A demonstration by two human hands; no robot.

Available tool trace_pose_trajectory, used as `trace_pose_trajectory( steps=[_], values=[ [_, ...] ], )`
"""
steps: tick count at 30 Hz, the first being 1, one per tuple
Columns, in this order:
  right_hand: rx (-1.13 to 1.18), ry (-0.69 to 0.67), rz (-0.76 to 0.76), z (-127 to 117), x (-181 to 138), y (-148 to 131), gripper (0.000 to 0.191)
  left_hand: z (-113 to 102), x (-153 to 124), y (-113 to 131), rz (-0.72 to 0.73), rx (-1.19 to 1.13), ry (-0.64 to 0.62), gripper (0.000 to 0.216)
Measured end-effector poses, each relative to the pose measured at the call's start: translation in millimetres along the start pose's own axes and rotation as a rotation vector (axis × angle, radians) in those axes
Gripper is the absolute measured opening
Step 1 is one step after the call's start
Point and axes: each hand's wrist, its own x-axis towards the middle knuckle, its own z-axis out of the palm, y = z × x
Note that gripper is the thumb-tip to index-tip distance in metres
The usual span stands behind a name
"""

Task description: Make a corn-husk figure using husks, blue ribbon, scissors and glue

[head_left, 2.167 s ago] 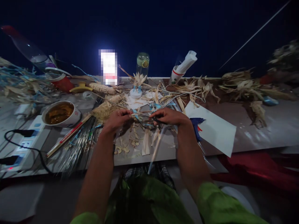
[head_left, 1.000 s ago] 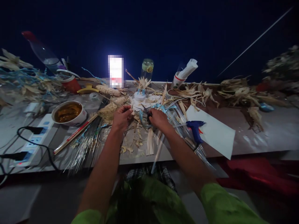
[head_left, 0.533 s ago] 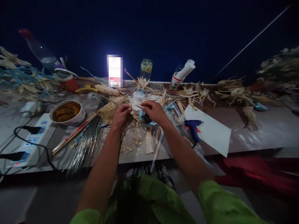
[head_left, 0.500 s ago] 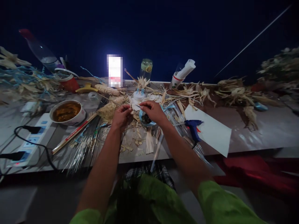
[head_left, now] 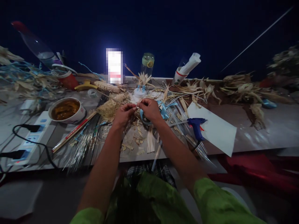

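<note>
My left hand (head_left: 123, 114) and my right hand (head_left: 149, 109) meet fingertip to fingertip over the middle of the table (head_left: 268, 130). Both pinch a small pale piece of corn husk (head_left: 137, 105) between them. Blue-handled scissors (head_left: 146, 118) hang in my right hand, under the palm. Below the hands lie husk scraps (head_left: 135, 141) and cut pale strips (head_left: 150, 143). A small white stand with a husk figure (head_left: 140, 88) sits just beyond my fingers.
A blue glue gun (head_left: 196, 127) lies on white paper (head_left: 215, 129) to the right. A bowl of brown liquid (head_left: 65, 110), chopsticks (head_left: 72, 132) and a power strip (head_left: 28, 141) sit left. A lit phone (head_left: 114, 66), a jar (head_left: 147, 63) and dry husk piles (head_left: 243, 88) line the far edge.
My right hand moved from the table with the scissors up toward my left hand. The two hands now pinch the small husk piece together, a little farther from me than before.
</note>
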Motion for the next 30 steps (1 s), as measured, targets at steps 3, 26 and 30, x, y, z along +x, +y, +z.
trace_pose_trajectory(
  steps=[3, 26, 30],
  values=[
    [0.102, 0.032, 0.032, -7.2, 3.1, 7.8, 0.021, -7.1, 2.5, 2.8, 0.030, 0.025, 0.098, 0.025],
    [0.068, 0.179, 0.048, -42.6, 6.6, 11.5, 0.019, -19.6, 7.6, -17.3, 0.519, 1.061, 0.164, 0.023],
    [0.072, 0.189, 0.018, -43.6, 7.7, 13.7, 0.018, -18.1, 4.3, -12.7, 0.581, 1.155, 0.238, 0.023]
  ],
)
